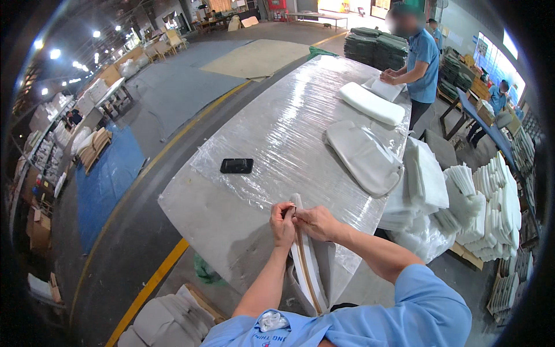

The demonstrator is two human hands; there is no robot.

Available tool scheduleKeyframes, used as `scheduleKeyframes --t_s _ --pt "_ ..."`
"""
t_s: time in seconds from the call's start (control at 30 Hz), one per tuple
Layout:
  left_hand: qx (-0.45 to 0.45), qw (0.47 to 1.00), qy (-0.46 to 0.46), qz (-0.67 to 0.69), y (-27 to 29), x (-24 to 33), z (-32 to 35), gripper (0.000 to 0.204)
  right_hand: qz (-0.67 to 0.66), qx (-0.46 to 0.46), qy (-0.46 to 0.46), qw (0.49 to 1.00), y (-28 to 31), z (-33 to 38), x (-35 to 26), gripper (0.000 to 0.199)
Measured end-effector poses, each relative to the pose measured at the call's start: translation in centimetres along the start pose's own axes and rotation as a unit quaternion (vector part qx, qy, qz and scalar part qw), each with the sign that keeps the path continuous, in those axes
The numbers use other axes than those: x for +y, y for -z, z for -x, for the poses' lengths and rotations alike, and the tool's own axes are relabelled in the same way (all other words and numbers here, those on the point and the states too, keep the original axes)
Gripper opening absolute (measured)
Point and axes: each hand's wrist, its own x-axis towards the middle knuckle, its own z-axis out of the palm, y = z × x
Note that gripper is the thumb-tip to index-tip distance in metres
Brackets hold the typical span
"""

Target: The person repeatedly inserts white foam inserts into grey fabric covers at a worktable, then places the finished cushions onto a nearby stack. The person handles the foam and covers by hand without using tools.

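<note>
Both left hand [282, 225] and right hand [317, 222] pinch a grey zippered cover [307, 263], its inside hidden

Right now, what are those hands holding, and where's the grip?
The left hand and right hand pinch a grey fabric cover near the far end of its brown zipper; the exact spot is hidden.

Light blue short-sleeved shirt [376, 318], forearms [263, 280] bare

Right sleeve [430, 298] loose and wide; crumpled white material [272, 321] at the chest [303, 331], above dark blue lettering [275, 336]; left hand [282, 225] and right hand [318, 223] bare.
</note>
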Motion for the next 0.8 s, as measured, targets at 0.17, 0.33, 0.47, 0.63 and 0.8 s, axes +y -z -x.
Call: scheduleKeyframes --t_s 0.17,0.33,0.47,0.63,0.8 --pt "-0.010 1.000 -0.019 -0.009 1.6 -0.5 -0.1 0.007 -0.005 -0.024 -0.024 0.999 -1.5 -0.3 -0.2 0.026" --pt "-0.043 0.996 -0.058 -0.060 1.2 0.1 -0.9 0.011 -0.301 -0.009 -0.188 0.935 -1.5 -3.6 6.1 0.048" --pt "-0.057 0.995 -0.026 -0.079 0.9 -0.4 -1.4 0.012 -0.308 0.109 -0.184 0.927 -3.0 -6.2 8.9 0.069" --pt "-0.027 0.994 0.102 0.027 4.6 2.2 -2.5 0.037 -0.378 0.157 -0.276 0.870 -7.2 -9.1 3.9 0.080" --pt "-0.188 0.929 0.102 0.302 1.6 12.8 0.3 0.070 -0.290 0.311 -0.078 0.902 1.2 -8.6 -1.1 0.063"
